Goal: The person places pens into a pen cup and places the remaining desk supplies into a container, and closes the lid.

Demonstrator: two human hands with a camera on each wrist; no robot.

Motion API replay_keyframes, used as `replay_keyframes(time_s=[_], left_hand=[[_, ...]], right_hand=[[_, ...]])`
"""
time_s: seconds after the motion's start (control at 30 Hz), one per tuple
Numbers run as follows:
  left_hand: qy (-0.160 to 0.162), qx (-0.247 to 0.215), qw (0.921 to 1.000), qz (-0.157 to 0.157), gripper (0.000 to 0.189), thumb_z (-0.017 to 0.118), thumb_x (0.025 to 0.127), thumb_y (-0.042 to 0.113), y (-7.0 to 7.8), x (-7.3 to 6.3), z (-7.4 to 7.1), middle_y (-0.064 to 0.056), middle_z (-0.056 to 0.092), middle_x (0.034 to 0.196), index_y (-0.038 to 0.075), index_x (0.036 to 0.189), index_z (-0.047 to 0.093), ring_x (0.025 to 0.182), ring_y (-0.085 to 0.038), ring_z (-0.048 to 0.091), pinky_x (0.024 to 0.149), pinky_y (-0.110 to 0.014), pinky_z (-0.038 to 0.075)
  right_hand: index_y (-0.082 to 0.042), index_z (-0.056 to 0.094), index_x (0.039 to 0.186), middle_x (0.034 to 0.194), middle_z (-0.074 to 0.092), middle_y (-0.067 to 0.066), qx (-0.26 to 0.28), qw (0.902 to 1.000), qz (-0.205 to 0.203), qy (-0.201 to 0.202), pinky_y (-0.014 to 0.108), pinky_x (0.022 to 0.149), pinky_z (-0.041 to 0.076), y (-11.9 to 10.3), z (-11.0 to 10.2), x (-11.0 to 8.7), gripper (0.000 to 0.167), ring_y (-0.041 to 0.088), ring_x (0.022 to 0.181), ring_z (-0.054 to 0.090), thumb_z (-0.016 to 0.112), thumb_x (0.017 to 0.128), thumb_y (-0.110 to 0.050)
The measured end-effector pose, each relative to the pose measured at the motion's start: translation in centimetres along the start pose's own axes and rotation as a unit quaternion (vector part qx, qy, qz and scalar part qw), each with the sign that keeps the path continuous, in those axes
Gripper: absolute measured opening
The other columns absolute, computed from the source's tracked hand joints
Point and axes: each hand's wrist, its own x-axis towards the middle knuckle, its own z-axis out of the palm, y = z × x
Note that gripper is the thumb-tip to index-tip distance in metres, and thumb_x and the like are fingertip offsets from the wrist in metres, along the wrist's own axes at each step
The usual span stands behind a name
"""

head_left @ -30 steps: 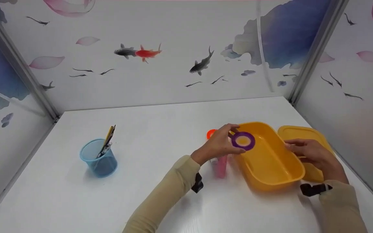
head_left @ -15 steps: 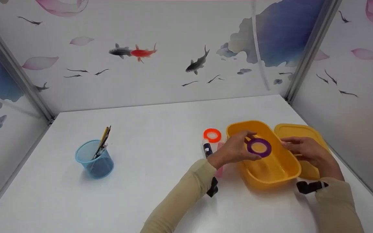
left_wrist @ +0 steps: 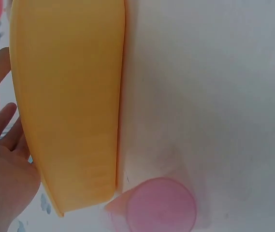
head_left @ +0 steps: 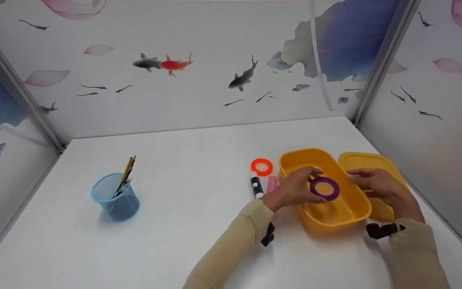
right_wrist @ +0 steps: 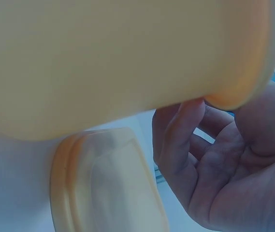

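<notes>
Right of frame, I have the left hand [head_left: 293,188] pinching the purple ring [head_left: 336,189] over the yellow box [head_left: 333,228], long axis slanting down-right; the right hand [head_left: 389,192] grips its right rim.

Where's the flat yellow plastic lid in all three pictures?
Head: right side, just right of the deep yellow plastic box; the right hand partly covers the lid.
Left wrist: not in it.
Right wrist: bottom, left of the middle; the lid shows below the box.
Shared landmark: the box, in all three views, filling the upper left and the top of the wrist pictures.
</notes>
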Motion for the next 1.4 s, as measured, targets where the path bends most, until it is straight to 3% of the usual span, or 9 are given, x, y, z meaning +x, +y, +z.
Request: replay_keyframes(time_s=[0.23, 0.47, 0.77, 0.9, 1.13, 1.27, 1.4], left_hand=[[-0.018, 0.047, 0.9984, -0.027, 0.068, 0.085, 0.079, 0.036, 0.1, 0.1, 0.0, 0.014, 0.060, 0.129, 0.031, 0.138, 0.052, 0.119, -0.003, 0.058, 0.104, -0.019, 0.049], [-0.040, 0.146, 0.9883, -0.015, 0.067, 0.082, 0.081, 0.041, 0.2, 0.3, 0.2, 0.017, 0.061, 0.131, 0.029, 0.141, 0.053, 0.124, -0.005, 0.053, 0.120, -0.032, 0.032], [-0.072, 0.189, 0.9791, -0.025, 0.070, 0.078, 0.086, 0.038, 0.6, -0.2, -0.3, 0.012, 0.059, 0.141, 0.031, 0.148, 0.047, 0.135, -0.010, 0.049, 0.129, -0.039, 0.016], [-0.062, 0.172, 0.9831, -0.010, 0.071, 0.077, 0.087, 0.039, 0.7, -0.3, -0.6, 0.012, 0.053, 0.149, 0.032, 0.150, 0.045, 0.142, -0.009, 0.044, 0.130, -0.043, 0.014], [-0.031, 0.137, 0.9899, 0.023, 0.069, 0.076, 0.087, 0.042, 0.6, -0.6, -1.8, 0.011, 0.051, 0.151, 0.028, 0.148, 0.047, 0.142, -0.010, 0.045, 0.124, -0.036, 0.031], [-0.021, 0.104, 0.9940, 0.027, 0.069, 0.076, 0.088, 0.040, 0.2, -1.1, -2.9, 0.007, 0.051, 0.151, 0.026, 0.148, 0.047, 0.141, -0.012, 0.047, 0.118, -0.031, 0.040], [-0.009, 0.079, 0.9963, 0.032, 0.069, 0.076, 0.088, 0.037, -0.4, -1.6, -4.7, 0.001, 0.051, 0.151, 0.021, 0.149, 0.047, 0.141, -0.017, 0.047, 0.118, -0.032, 0.040]], right_hand=[[-0.008, 0.039, 0.153, 0.139, 0.061, 0.006, 0.009, 1.0000, -0.004, 0.000, 0.027, 0.093, 0.058, -0.3, 0.0, 0.0, 0.083, 0.012, 0.105, 0.067, 0.062, 0.091, -0.058], [-0.008, 0.039, 0.153, 0.146, 0.054, 0.014, 0.006, 1.0000, -0.005, -0.003, 0.029, 0.095, 0.057, -0.5, 0.0, 0.0, 0.082, 0.013, 0.106, 0.066, 0.061, 0.092, -0.059], [-0.009, 0.038, 0.154, 0.153, 0.046, 0.018, -0.008, 0.9999, -0.006, -0.004, 0.036, 0.102, 0.055, -0.5, 0.4, 0.2, 0.086, 0.016, 0.110, 0.065, 0.061, 0.090, -0.062], [-0.010, 0.037, 0.154, 0.153, 0.047, 0.018, -0.008, 0.9999, -0.006, -0.006, 0.037, 0.103, 0.054, -0.4, 0.3, 0.2, 0.087, 0.016, 0.112, 0.065, 0.061, 0.090, -0.062], [-0.006, 0.040, 0.152, 0.141, 0.060, 0.010, 0.007, 0.9998, -0.016, -0.012, 0.035, 0.097, 0.058, -0.2, -0.2, 0.2, 0.082, 0.012, 0.108, 0.067, 0.062, 0.092, -0.058], [-0.007, 0.041, 0.152, 0.137, 0.063, 0.006, 0.011, 0.9997, -0.016, -0.013, 0.033, 0.096, 0.058, 0.0, -0.2, 0.0, 0.083, 0.011, 0.106, 0.067, 0.063, 0.091, -0.059], [-0.009, 0.039, 0.153, 0.142, 0.059, 0.009, 0.008, 0.9999, -0.012, -0.009, 0.034, 0.098, 0.057, 0.2, -0.2, -0.1, 0.086, 0.012, 0.108, 0.067, 0.062, 0.090, -0.061]])
